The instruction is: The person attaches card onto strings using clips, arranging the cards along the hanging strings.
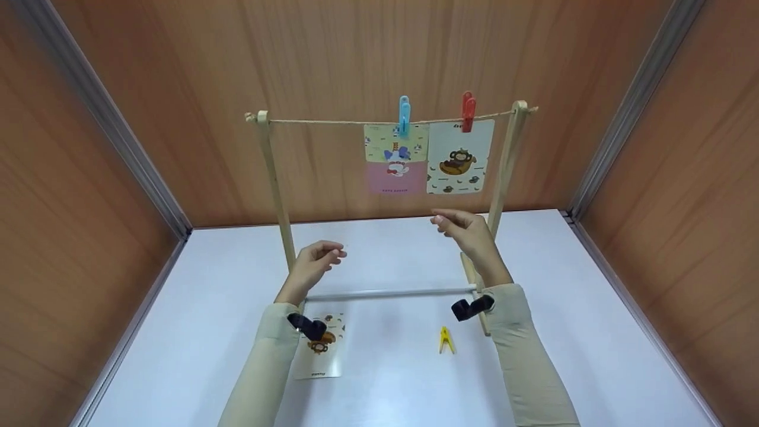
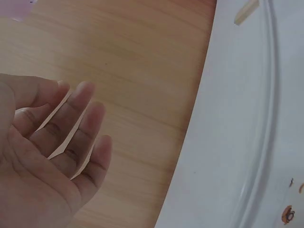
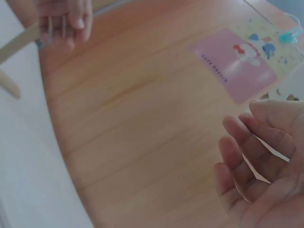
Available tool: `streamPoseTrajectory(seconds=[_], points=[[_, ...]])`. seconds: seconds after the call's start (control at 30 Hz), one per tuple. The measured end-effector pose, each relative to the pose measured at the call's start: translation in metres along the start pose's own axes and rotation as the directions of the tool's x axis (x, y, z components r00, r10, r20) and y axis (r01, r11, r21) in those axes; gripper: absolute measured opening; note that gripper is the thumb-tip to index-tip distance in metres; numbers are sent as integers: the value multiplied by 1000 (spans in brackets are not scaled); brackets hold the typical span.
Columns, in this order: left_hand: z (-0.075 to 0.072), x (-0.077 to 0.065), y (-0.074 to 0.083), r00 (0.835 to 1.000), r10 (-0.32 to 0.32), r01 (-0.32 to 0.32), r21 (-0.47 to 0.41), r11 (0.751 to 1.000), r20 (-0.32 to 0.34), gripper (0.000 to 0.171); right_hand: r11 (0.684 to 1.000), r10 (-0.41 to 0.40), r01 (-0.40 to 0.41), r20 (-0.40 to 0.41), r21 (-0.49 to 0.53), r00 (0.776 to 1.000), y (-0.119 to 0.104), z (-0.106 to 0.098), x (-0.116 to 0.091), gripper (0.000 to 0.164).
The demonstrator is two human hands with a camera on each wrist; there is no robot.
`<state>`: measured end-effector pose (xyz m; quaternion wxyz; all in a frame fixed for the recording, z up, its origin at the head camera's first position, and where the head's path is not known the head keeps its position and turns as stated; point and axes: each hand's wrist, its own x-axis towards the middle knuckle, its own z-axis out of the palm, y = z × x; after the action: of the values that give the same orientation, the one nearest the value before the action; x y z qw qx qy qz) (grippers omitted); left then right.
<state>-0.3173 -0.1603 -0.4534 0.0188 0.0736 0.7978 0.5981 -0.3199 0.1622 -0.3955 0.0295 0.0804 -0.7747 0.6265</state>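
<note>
My left hand [image 1: 314, 264] hovers near the rack's left post with loosely bent fingers and nothing in them. Higher up, my right hand [image 1: 468, 232] is raised just below the hanging cards, its fingers relaxed and holding nothing. A pink and yellow card [image 1: 396, 175] hangs from the string [image 1: 320, 122] under a blue clothespin [image 1: 404, 115]. Beside it a white monkey card [image 1: 459, 178] hangs from a red clothespin [image 1: 468, 111]. Another monkey card [image 1: 327, 362] lies on the table below my left wrist, partly covered by the wrist camera. A yellow clothespin [image 1: 445, 340] lies at the right.
The string runs between two wooden posts, a left post [image 1: 276, 196] and a right post [image 1: 506, 160]. A white rod [image 1: 391, 293] joins them low down, across the white table [image 1: 391, 397]. Wood-grain panels [image 1: 332, 59] enclose the back and sides.
</note>
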Motion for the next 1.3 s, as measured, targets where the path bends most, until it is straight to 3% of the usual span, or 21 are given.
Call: streamPoseTrajectory(seconds=[0.13, 0.2, 0.4, 0.77, 1.07, 1.3], points=[[0, -7, -17, 998, -48, 48, 15, 999, 28, 27, 1000, 23, -23, 6, 3, 1000, 18, -1, -5, 40], [1, -5, -32, 998, -53, 52, 23, 998, 23, 26, 999, 38, -38, 5, 2, 999, 27, -2, -8, 39], [0, -12, -54, 999, -47, 45, 80, 996, 23, 23, 998, 62, -62, 8, 2, 998, 54, -2, -17, 38], [-2, -25, -80, 988, -151, 147, 194, 970, 7, 23, 986, 165, -166, 54, 9, 985, 100, -2, -37, 38], [-1, -30, -92, 957, -288, 283, 184, 942, 5, 27, 979, 205, -203, 70, -33, 976, 129, -3, -48, 39], [-3, -34, -101, 956, -291, 279, 244, 929, 16, 27, 969, 247, -244, 72, -37, 966, 149, -2, -59, 40]])
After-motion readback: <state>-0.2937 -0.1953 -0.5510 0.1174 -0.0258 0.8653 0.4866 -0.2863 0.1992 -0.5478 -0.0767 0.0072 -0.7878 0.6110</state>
